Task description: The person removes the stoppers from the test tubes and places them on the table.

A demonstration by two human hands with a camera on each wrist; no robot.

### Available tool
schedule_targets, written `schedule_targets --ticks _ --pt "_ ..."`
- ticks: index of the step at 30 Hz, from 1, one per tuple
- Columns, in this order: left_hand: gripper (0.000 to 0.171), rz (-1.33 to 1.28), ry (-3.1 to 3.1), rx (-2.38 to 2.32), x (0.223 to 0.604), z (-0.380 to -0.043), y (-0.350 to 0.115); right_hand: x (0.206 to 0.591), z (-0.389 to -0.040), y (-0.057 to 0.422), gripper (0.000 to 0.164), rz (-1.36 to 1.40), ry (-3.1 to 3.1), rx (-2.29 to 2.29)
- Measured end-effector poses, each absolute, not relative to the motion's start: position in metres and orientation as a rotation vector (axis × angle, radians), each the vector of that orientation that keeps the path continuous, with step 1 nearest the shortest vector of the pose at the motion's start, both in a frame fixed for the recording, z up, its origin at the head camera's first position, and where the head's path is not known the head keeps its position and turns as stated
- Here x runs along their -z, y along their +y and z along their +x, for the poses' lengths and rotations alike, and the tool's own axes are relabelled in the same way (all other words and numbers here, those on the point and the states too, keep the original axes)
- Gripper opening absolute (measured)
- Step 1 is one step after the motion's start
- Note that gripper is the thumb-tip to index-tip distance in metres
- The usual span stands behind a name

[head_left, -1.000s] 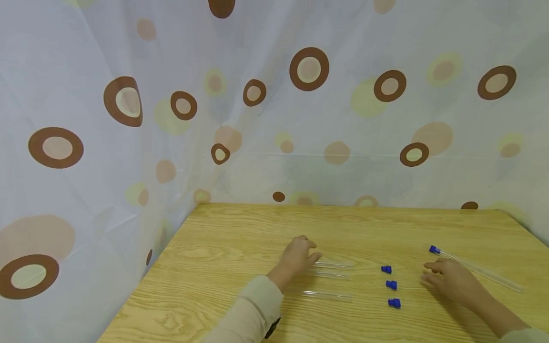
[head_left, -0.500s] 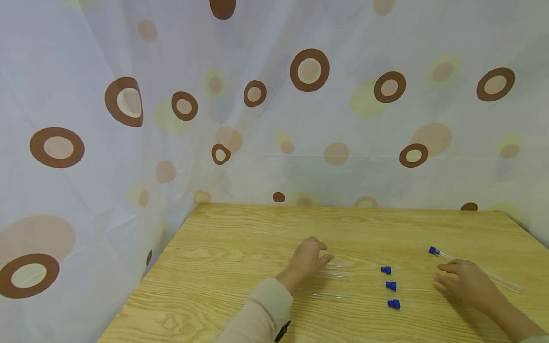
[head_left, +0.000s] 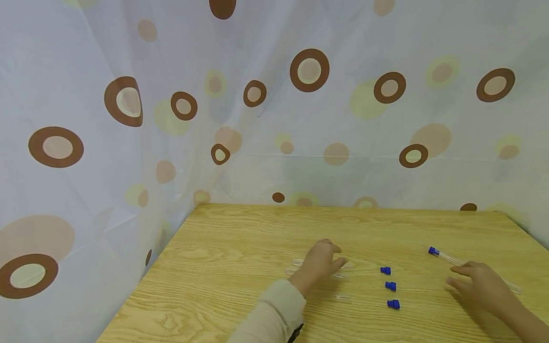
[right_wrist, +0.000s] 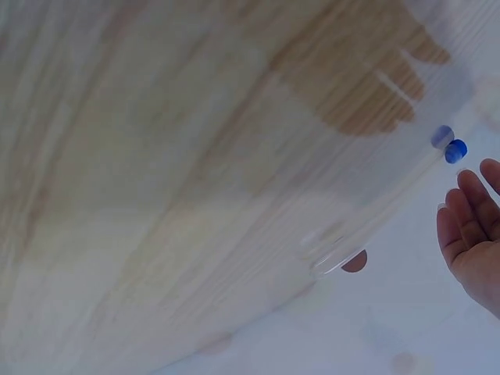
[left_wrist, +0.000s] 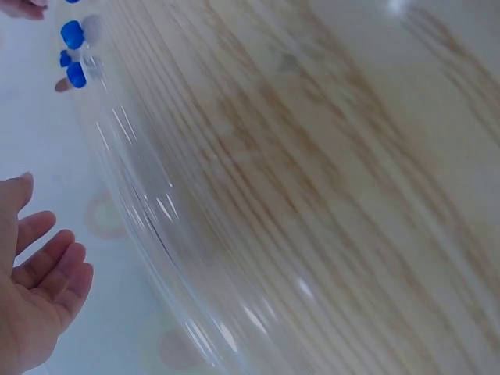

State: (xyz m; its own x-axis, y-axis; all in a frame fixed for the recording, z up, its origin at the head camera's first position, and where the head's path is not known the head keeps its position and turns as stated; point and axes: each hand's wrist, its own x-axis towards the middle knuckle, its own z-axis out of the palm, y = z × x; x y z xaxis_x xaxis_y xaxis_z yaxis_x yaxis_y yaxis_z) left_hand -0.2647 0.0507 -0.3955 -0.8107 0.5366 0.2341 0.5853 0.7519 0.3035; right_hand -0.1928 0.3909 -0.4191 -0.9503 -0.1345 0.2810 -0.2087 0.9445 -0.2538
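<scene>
My left hand (head_left: 319, 264) is over three clear tubes on the table and hides parts of them. The far tube (head_left: 297, 262), the middle tube (head_left: 291, 271) and the near tube (head_left: 343, 298) lie side by side. In the left wrist view this hand (left_wrist: 43, 281) has loosely bent fingers with nothing between them. Three blue caps stand in a column: far (head_left: 385, 270), middle (head_left: 391, 286), near (head_left: 393, 304). My right hand (head_left: 482, 288), holding nothing, is by a blue-capped tube (head_left: 448, 258) and covers part of it. The right wrist view shows its relaxed fingers (right_wrist: 473, 203).
The wood-grain table (head_left: 240, 238) carries all the tubes and caps. A pale curtain with brown and yellow circles (head_left: 266, 124) rises behind the table and along its left side.
Both hands have moved to the right, the left one across the clear tubes and the right one along the capped tube. Tubes and caps stay in place.
</scene>
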Motion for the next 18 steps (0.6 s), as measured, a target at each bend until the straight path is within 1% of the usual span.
schedule_targets --ticks 11,18 --pt "0.031 -0.959 -2.759 0.528 0.399 -0.258 0.066 0.418 -0.191 0.404 0.038 0.211 -2.842 -0.397" --pt "0.031 -0.961 -2.79 0.453 0.397 -0.255 0.08 0.416 -0.188 0.419 0.042 0.177 -2.859 -0.372"
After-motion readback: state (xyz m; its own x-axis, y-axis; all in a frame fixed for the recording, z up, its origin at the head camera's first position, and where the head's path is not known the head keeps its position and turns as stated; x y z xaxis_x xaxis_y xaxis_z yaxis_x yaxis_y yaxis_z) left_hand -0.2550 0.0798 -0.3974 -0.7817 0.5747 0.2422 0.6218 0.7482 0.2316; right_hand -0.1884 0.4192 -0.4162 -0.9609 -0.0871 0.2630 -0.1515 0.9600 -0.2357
